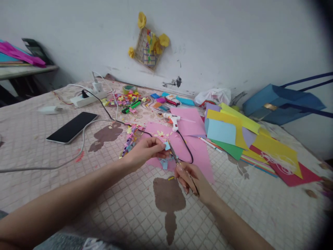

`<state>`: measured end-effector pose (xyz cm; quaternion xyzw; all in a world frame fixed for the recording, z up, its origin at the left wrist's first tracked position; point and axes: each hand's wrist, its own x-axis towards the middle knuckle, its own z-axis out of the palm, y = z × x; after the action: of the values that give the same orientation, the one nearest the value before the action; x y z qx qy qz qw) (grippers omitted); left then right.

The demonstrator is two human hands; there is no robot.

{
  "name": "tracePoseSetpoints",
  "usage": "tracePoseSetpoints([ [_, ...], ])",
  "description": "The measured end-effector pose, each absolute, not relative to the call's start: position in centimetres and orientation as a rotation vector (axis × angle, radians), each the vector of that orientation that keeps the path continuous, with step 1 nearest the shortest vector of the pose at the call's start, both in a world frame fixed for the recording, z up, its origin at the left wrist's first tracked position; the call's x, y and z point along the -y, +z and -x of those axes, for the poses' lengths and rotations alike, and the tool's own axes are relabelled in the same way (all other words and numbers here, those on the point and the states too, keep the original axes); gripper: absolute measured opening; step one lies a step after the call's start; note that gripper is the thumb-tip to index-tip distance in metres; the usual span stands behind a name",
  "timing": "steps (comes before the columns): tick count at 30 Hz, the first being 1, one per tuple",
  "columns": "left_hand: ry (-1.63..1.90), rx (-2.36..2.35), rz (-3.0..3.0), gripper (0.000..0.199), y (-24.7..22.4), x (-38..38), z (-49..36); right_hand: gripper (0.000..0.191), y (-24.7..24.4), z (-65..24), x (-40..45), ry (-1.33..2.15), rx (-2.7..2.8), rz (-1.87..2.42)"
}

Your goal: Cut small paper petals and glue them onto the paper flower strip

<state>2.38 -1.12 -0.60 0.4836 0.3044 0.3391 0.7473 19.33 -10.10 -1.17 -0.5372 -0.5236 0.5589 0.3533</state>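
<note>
While light blue offcuts [164, 162] already lie on the pink sheet [197, 149] near the bed's middle, the cutting looks partway done. The left hand [145, 151] pinches a small blue paper piece [167, 146]; the right hand [191, 178] grips scissors [179, 163], blades touching that piece, which sits between both hands, just above the sheet.

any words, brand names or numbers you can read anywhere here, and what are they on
None can be read.
The phone shows a dark blank screen.
The glue gun, tape roll and blue bag show no legible marking.
The small blue paper in the left hand and the scissors in the right hand look plain.
</note>
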Motion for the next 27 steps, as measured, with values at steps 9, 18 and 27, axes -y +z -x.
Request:
tracePoseSetpoints([
  [9,0.728,-0.661,-1.037,0.019,-0.83,0.88,-2.26,0.046,-1.39,-19.60,10.15,1.389,1.400,1.378],
  [18,0.731,-0.679,-1.024,0.018,-0.67,0.93,-2.36,0.045,-1.96,-19.77,10.16,1.384,1.395,1.377],
  [27,0.746,-0.669,-1.020,0.017,-0.62,0.90,-2.34,0.043,-1.99,-19.76,10.12,1.347,1.403,1.404],
])
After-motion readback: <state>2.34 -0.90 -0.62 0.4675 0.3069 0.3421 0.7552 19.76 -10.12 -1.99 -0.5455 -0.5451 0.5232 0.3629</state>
